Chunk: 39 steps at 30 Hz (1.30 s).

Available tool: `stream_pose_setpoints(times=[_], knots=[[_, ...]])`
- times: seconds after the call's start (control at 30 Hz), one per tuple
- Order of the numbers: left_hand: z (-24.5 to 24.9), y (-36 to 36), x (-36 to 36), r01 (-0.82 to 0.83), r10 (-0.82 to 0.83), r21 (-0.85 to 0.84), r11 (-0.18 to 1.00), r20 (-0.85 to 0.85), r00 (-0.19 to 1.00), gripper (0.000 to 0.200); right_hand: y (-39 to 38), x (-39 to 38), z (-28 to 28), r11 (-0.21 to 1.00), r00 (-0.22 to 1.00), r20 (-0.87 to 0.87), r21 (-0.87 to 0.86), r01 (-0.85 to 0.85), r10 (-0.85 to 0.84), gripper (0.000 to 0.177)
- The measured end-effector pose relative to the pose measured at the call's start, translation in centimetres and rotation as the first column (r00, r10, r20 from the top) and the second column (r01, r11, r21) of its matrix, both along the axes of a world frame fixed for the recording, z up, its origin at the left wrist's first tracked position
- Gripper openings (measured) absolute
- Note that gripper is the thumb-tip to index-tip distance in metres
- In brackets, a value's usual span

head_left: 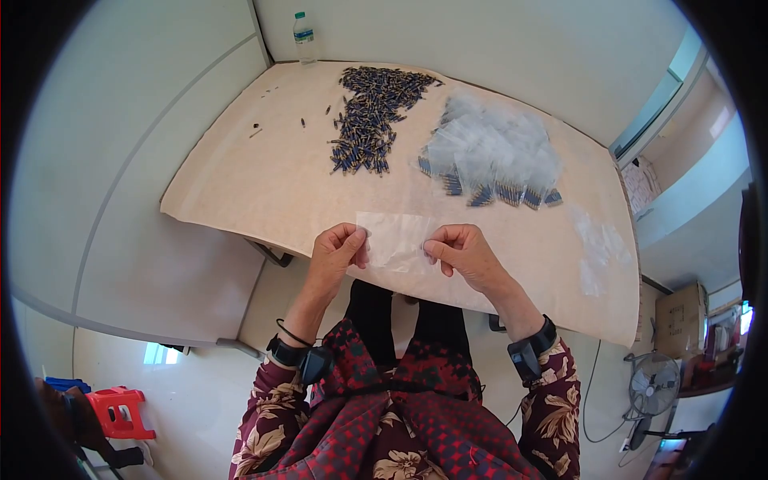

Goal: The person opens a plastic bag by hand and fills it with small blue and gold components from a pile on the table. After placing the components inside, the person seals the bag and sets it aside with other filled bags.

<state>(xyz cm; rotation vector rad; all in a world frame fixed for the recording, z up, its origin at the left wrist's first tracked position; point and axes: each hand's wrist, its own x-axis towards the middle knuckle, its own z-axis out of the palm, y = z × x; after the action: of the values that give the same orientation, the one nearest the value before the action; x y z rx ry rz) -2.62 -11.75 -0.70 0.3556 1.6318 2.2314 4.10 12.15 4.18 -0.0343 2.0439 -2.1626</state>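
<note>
**Clear flat plastic bag (398, 238): empty, at near edge of pale desk (264, 184)**

L hand (336, 250) & R hand (462, 252) pinch its 2 ends, fingers clamped on the film. Heap of filled clear bags (492, 156) sits far right. Loose pile of small blue-dark cylindrical parts (372, 112) at far edge is still big, so approx. half left, I'd judge.

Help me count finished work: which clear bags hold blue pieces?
The heap of bags beyond the right hand; blue pieces show along its near edge. The held bag and flat bags at right look empty.

Maroon floral sleeves (268, 416), black wrist devices (528, 356), red-and-black checked apron (400, 400), black trousers (400, 312)
</note>
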Motion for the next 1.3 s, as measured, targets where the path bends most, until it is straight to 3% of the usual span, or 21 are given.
stream_pose_setpoints(times=[0.23, 0.37, 0.4, 0.47, 0.5, 0.6, 0.73, 0.87, 1.03, 1.17, 1.3], knots=[[-0.2, 0.1, -0.4, 0.026, -0.026, -0.040, 0.999, -0.017, 1.000, 0.022, -0.1, 0.2, -0.1, 0.999, 1.000, 0.008, 0.038, 0.017, -0.018, 0.017], [-0.8, 1.1, -0.8, -0.014, 0.013, -0.150, 0.989, -0.007, 1.000, 0.016, -0.5, 0.0, -0.9, 0.998, 1.000, -0.003, 0.050, 0.030, -0.030, 0.018], [-1.0, 1.6, -0.5, -0.181, 0.128, -0.251, 0.951, -0.215, 0.968, 0.015, -0.7, 0.0, -1.2, 0.992, 0.996, -0.022, 0.090, 0.087, -0.086, 0.019], [-0.6, 2.8, 0.4, -0.528, 0.247, -0.326, 0.784, -0.617, 0.747, 0.018, -1.1, -0.2, -1.8, 0.965, 0.978, -0.065, 0.163, 0.206, -0.198, 0.020], [-0.1, 3.3, 1.0, -0.525, 0.244, -0.328, 0.785, -0.615, 0.750, 0.018, -1.1, -0.4, -2.2, 0.965, 0.978, -0.063, 0.163, 0.208, -0.200, 0.020], [1.0, 4.4, 2.7, -0.209, 0.057, -0.294, 0.933, -0.451, 0.891, 0.028, -1.5, -0.9, -3.4, 0.922, 0.957, -0.139, 0.264, 0.283, -0.254, 0.023], [1.2, 5.1, 2.4, -0.056, -0.115, -0.338, 0.939, -0.464, 0.879, 0.028, -2.0, -0.9, -3.3, 0.940, 0.969, -0.108, 0.239, 0.244, -0.224, 0.025], [0.6, 5.1, 1.5, 0.002, -0.120, -0.335, 0.942, -0.332, 0.936, 0.025, -1.7, -0.7, -3.3, 0.969, 0.981, -0.036, 0.153, 0.195, -0.191, 0.026], [0.9, 5.2, 1.8, 0.005, -0.110, -0.356, 0.934, -0.275, 0.955, 0.020, -1.7, -0.5, -3.8, 0.972, 0.986, -0.054, 0.166, 0.168, -0.161, 0.027], [0.9, 4.9, 1.6, 0.010, -0.138, -0.415, 0.910, -0.279, 0.950, 0.015, -2.1, 0.0, -3.2, 0.949, 0.976, -0.145, 0.246, 0.197, -0.165, 0.029], [0.2, 4.7, 1.2, -0.088, -0.034, -0.351, 0.932, -0.328, 0.944, 0.011, -2.1, 0.5, -2.8, 0.866, 0.956, -0.224, 0.421, 0.271, -0.191, 0.028]])
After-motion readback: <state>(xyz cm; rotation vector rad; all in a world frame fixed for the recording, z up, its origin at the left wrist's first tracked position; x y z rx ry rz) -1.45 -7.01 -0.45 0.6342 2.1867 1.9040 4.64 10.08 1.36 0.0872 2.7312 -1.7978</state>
